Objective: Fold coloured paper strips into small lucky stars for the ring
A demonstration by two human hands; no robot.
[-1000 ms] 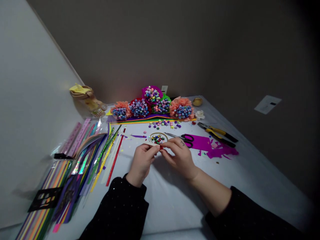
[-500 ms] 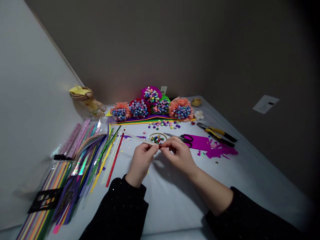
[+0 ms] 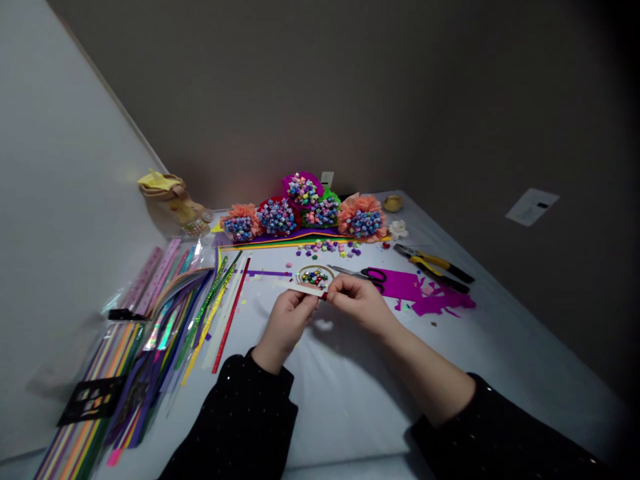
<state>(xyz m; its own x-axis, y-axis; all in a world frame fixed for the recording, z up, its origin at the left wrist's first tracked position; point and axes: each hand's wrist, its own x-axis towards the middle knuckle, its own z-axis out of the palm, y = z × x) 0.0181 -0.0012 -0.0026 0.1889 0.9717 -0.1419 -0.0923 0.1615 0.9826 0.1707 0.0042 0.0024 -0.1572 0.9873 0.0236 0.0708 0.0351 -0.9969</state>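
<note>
A narrow paper strip (image 3: 306, 289), white on the face I see and red at its right end, spans my two hands above the table. My left hand (image 3: 287, 320) pinches it between thumb and fingers. At the red end, my right hand (image 3: 357, 301) grips it with thumb and forefinger; the fingertips partly hide that end. Just beyond my hands is a round dish (image 3: 315, 277) of small shiny folded stars. Black-handled scissors (image 3: 357, 273) lie right behind my right hand.
Loose paper strips (image 3: 233, 317) and packs of strips (image 3: 93, 393) cover the left side. Flower-like bunches of paper stars (image 3: 277, 217) line the back. Pliers (image 3: 433, 263) and magenta paper scraps (image 3: 400, 285) lie on the right. A boot-shaped ornament (image 3: 173, 197) stands back left.
My right hand has shifted slightly right, away from my left. More of the strip now shows between my fingers, with its red end at my right fingertips.
</note>
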